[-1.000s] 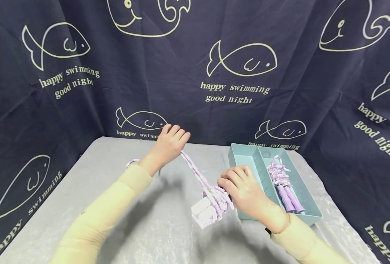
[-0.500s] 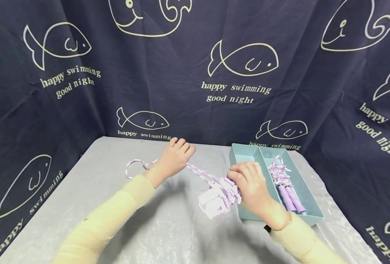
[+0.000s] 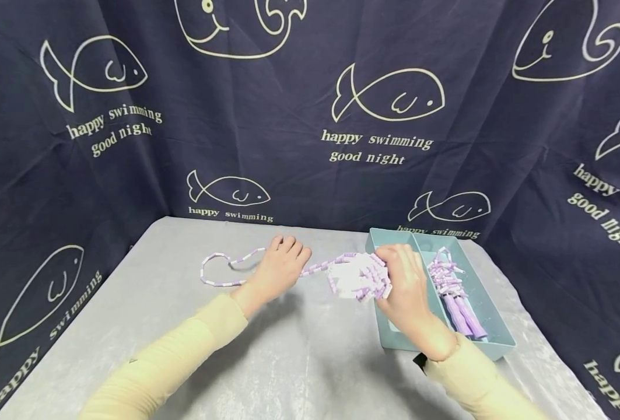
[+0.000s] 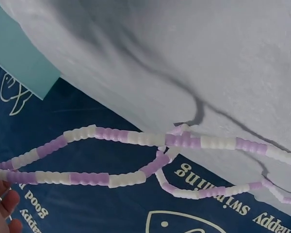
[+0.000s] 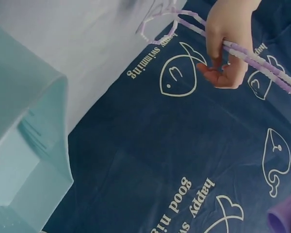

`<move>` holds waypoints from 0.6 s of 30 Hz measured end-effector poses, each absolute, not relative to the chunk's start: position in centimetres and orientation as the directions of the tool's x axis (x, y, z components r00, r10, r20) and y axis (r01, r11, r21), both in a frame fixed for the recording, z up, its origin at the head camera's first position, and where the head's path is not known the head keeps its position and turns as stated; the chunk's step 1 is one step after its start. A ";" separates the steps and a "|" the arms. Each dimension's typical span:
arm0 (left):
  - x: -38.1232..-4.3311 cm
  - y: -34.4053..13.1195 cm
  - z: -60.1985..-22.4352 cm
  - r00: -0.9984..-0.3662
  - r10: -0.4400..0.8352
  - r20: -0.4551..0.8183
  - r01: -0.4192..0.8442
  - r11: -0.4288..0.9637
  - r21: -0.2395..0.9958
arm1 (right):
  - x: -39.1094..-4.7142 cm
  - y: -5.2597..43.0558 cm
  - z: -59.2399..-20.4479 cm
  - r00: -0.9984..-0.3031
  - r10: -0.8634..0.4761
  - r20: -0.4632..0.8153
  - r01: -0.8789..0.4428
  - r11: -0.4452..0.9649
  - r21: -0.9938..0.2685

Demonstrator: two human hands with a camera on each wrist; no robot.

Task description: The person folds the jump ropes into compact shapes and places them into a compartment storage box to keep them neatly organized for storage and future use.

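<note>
In the head view my left hand (image 3: 277, 269) grips the doubled cord of a purple-and-white beaded jump rope (image 3: 320, 266). The cord's loop curves out past that hand on the left. My right hand (image 3: 406, 289) holds the bundled end, where beaded cord (image 3: 359, 277) is wound in a thick clump. In the right wrist view a purple jump rope handle (image 5: 283, 213) pokes in at the lower right, while the other handle is hidden. Two beaded strands (image 4: 89, 178) run from the left hand's fingers (image 4: 9, 204) across the left wrist view.
A teal tray with two compartments (image 3: 485, 280) stands right of the hands, partly behind the right one. Its right compartment holds another wound jump rope with purple handles (image 3: 462, 315). Grey cloth (image 3: 268, 373) covers the table, and a dark blue fish-print curtain (image 3: 299, 140) hangs behind.
My left hand has come down toward the table, keeping the cord. The right hand has moved slightly right and turned, and the wound bundle has swung up and right.
</note>
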State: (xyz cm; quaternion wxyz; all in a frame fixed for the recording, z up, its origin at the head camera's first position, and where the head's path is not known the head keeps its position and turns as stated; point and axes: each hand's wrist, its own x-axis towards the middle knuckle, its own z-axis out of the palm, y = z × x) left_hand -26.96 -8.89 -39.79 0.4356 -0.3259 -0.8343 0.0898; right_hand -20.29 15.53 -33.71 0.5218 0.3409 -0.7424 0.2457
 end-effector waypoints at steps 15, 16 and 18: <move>-25.6 -9.9 -40.9 -0.534 0.606 0.590 0.466 0.793 -0.392 | -20.5 17.2 -31.6 -0.487 -0.054 0.872 -0.592 0.754 -0.284; -25.4 -9.8 -40.8 -0.528 0.611 0.590 0.465 0.789 -0.400 | -20.6 17.3 -31.5 -0.503 -0.045 0.863 -0.577 0.761 -0.297; -25.0 -9.7 -40.7 -0.520 0.623 0.584 0.463 0.780 -0.420 | -20.8 17.5 -31.3 -0.552 -0.022 0.834 -0.535 0.776 -0.334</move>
